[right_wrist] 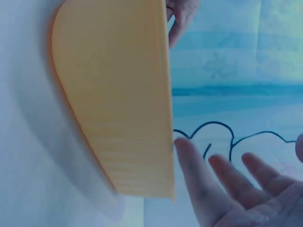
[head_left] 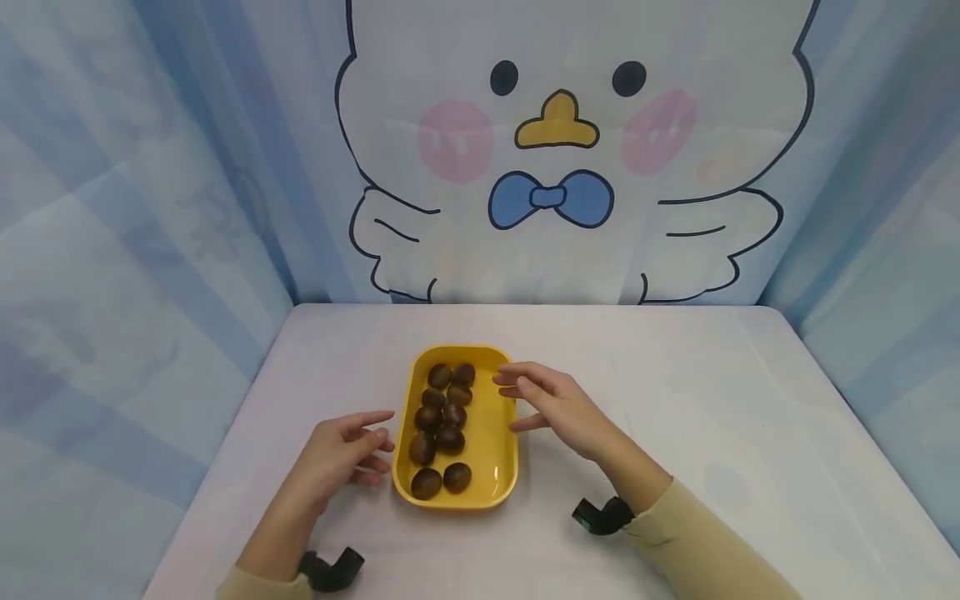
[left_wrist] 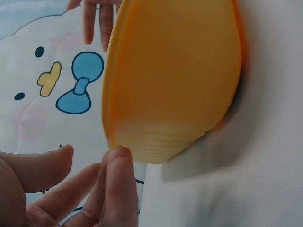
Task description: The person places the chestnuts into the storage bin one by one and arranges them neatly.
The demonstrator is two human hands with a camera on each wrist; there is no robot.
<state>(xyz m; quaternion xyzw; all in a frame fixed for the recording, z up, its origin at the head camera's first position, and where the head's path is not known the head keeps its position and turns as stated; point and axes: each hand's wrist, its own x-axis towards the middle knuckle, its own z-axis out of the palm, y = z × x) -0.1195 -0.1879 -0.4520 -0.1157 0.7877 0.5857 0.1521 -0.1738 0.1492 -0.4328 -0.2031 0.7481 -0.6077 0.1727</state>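
A yellow tray [head_left: 491, 454] stands on the white table, its long sides running away from me. Several brown chestnuts [head_left: 450, 439] lie in its left half, roughly in two columns; the right half shows bare yellow. My left hand [head_left: 341, 458] is beside the tray's left side, fingers loosely spread, holding nothing. In the left wrist view a fingertip [left_wrist: 120, 153] is at the tray's edge, and I cannot tell if it touches. My right hand [head_left: 558, 408] has its fingertips over the right rim, fingers extended and holding nothing. The wrist views show the tray's outer wall [right_wrist: 113, 94], which hides the chestnuts.
A white cloth [head_left: 675, 383] covers the table around the tray. Behind it hangs a curtain [head_left: 570, 258] with a cartoon bird and a blue bow tie, and blue curtains [head_left: 112, 333] flank both sides. Black wrist mounts [head_left: 600, 517] stick out near both cuffs.
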